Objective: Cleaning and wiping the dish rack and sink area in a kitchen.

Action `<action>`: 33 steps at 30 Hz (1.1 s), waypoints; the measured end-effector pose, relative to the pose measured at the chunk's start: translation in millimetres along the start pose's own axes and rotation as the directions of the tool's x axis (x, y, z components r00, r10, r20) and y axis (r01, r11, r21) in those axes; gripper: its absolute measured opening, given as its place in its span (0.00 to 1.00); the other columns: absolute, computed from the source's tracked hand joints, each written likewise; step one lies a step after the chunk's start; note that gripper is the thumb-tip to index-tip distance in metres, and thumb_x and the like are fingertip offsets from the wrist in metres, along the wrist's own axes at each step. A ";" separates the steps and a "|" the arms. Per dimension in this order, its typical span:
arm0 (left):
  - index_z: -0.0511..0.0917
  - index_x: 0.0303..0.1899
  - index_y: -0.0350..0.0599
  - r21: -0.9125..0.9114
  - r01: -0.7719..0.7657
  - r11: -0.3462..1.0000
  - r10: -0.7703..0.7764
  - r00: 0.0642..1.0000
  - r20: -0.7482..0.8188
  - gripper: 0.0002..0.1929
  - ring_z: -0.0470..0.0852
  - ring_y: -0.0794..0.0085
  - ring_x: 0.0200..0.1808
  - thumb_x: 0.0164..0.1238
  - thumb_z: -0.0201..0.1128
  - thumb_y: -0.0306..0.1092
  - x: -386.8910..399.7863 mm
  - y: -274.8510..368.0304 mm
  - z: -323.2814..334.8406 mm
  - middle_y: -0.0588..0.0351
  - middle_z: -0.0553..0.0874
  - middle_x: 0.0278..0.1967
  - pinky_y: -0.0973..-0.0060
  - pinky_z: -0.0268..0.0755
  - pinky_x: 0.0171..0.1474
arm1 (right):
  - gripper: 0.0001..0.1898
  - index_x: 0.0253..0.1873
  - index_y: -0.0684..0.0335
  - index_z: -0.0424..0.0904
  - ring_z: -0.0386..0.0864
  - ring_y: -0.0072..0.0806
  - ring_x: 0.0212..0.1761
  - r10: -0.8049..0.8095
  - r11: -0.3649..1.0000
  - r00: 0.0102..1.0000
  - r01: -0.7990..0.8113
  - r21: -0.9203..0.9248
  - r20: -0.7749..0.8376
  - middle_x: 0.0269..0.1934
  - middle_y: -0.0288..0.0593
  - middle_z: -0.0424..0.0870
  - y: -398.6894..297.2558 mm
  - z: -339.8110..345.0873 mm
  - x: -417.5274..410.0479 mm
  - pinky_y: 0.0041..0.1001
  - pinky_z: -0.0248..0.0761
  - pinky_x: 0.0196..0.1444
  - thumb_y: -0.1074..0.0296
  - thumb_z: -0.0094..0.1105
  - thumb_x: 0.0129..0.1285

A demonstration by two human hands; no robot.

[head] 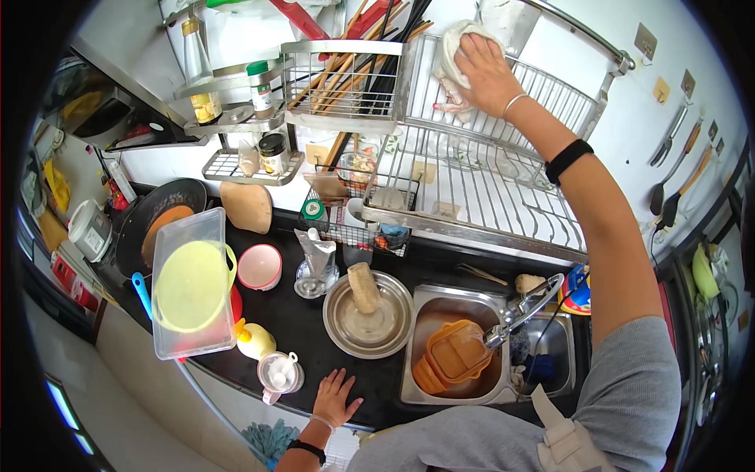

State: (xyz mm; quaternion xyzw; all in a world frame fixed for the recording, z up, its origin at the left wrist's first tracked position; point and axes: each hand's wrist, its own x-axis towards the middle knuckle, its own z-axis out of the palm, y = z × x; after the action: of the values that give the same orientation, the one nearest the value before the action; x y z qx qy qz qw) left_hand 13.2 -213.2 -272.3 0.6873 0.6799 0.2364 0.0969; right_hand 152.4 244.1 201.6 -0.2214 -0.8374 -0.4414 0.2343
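My right hand (pixel 486 74) is raised to the wall-mounted wire dish rack (pixel 472 218) and presses a whitish cloth (pixel 457 50) against the upper back part of its bars. Below it, the rack's lower shelf holds no dishes. My left hand (pixel 336 398) rests palm down with spread fingers on the front edge of the black countertop (pixel 307 377); nothing is in it. Just above that hand stands a stainless steel basin (pixel 368 339) with a pale brown root-like piece (pixel 364 288) in it. A metal basket of chopsticks (pixel 342 82) hangs left of the cloth.
The double sink (pixel 460 301) holds orange plastic baskets (pixel 457 354) under a faucet (pixel 513 324). On the left are a wok (pixel 156 224), a clear plastic bin (pixel 221 348), a pink bowl (pixel 260 267) and a glass jug (pixel 280 373). Utensils hang on the right wall.
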 end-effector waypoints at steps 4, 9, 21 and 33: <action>0.73 0.59 0.45 -0.011 0.019 1.000 -0.019 1.000 -0.010 0.29 0.62 0.48 0.67 0.60 0.61 0.52 -3.8 -1.6 0.5 0.43 0.68 0.64 0.52 0.54 0.67 | 0.32 0.65 0.64 0.64 0.53 0.41 0.74 -0.179 0.984 0.945 0.169 0.060 0.274 0.68 0.53 0.61 -24.8 18.4 -11.9 0.40 0.43 0.74 0.61 0.62 0.57; 0.73 0.59 0.45 -0.008 0.022 1.000 -0.022 1.000 0.003 0.29 0.62 0.48 0.67 0.60 0.62 0.52 -0.3 -1.0 -2.2 0.43 0.68 0.64 0.52 0.54 0.67 | 0.31 0.63 0.65 0.66 0.56 0.45 0.72 -0.437 0.888 0.866 0.370 0.274 0.244 0.66 0.53 0.62 -27.2 36.0 -23.4 0.44 0.46 0.73 0.60 0.62 0.55; 0.73 0.59 0.45 -0.009 0.006 1.000 -0.007 1.000 -0.013 0.28 0.63 0.48 0.66 0.59 0.63 0.50 1.0 0.8 -2.4 0.43 0.68 0.64 0.52 0.56 0.66 | 0.34 0.64 0.57 0.66 0.53 0.38 0.75 -0.356 0.930 0.892 0.310 0.199 0.279 0.71 0.46 0.58 -69.6 44.0 -13.6 0.38 0.43 0.75 0.66 0.69 0.51; 0.72 0.60 0.47 -0.002 0.034 0.999 -0.034 0.999 0.014 0.28 0.62 0.52 0.68 0.61 0.60 0.52 0.9 1.2 -3.4 0.46 0.67 0.65 0.54 0.53 0.69 | 0.26 0.58 0.62 0.76 0.53 0.33 0.75 -0.421 0.900 0.803 0.428 0.083 0.423 0.69 0.46 0.64 -87.2 20.4 11.8 0.33 0.40 0.76 0.65 0.64 0.52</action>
State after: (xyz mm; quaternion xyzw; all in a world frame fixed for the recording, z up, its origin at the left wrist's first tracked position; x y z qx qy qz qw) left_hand 12.7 -213.0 -268.6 0.6773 0.6904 0.2306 0.1064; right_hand 88.6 218.5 142.9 -0.1224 -0.8925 -0.4296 -0.0628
